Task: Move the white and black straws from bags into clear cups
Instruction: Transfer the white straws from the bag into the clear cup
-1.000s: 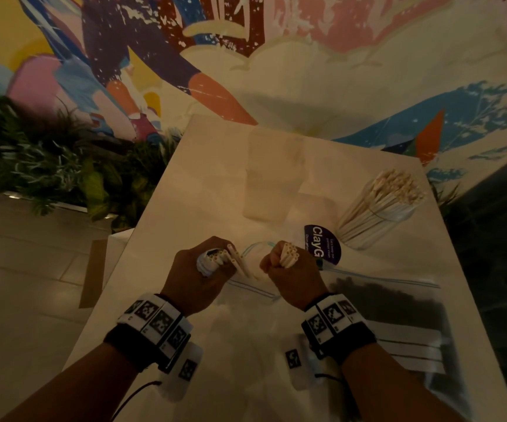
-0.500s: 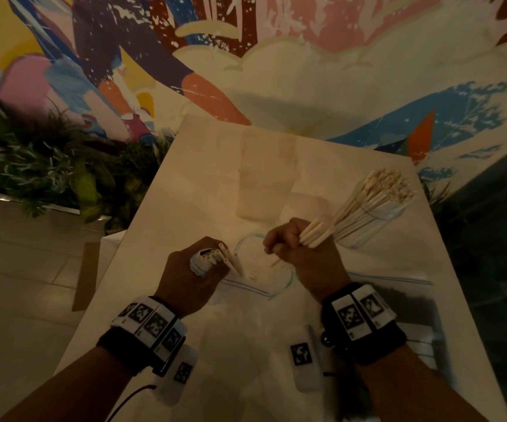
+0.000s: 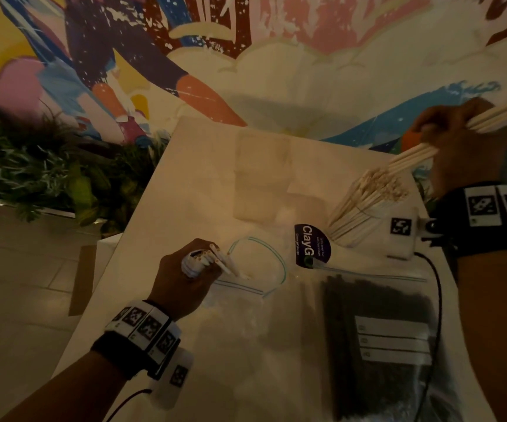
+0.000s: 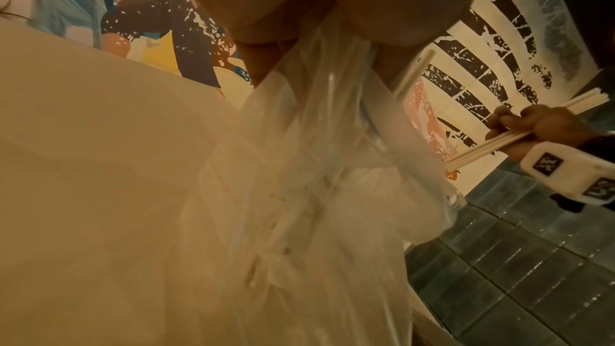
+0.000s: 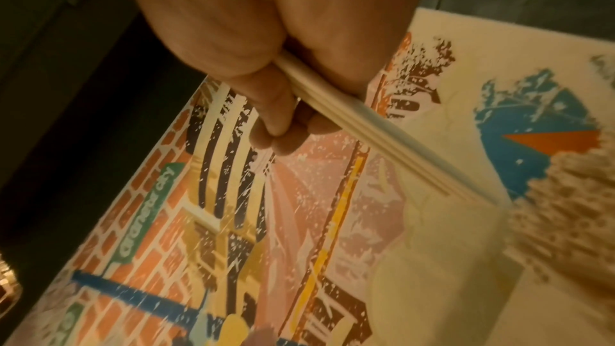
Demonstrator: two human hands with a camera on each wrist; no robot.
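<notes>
My right hand (image 3: 462, 141) grips a small bundle of white straws (image 3: 413, 153) in the air, their lower ends just above the clear cup (image 3: 364, 217), which is packed with white straws. The same bundle (image 5: 382, 141) runs down from my fist towards the cup's straw tips (image 5: 565, 207). My left hand (image 3: 188, 269) holds the bunched mouth of the clear bag (image 3: 246, 300) together with several white straw ends (image 3: 212, 260). The bag (image 4: 316, 194) hangs below that fist. A second clear cup (image 3: 261, 175) stands empty further back. A bag of black straws (image 3: 377, 336) lies flat at the right.
The white table (image 3: 185, 184) ends at a painted mural wall behind. Green plants (image 3: 33, 172) stand to the left, beyond the table edge. A dark round ClayGo sticker (image 3: 311, 245) lies between the bag mouth and the full cup. A cable (image 3: 434, 300) runs across the black-straw bag.
My right hand has pulled a bundle of white straws out of the bag and carried it up and to the right, over the full cup. The left hand kept its grip at the bag mouth.
</notes>
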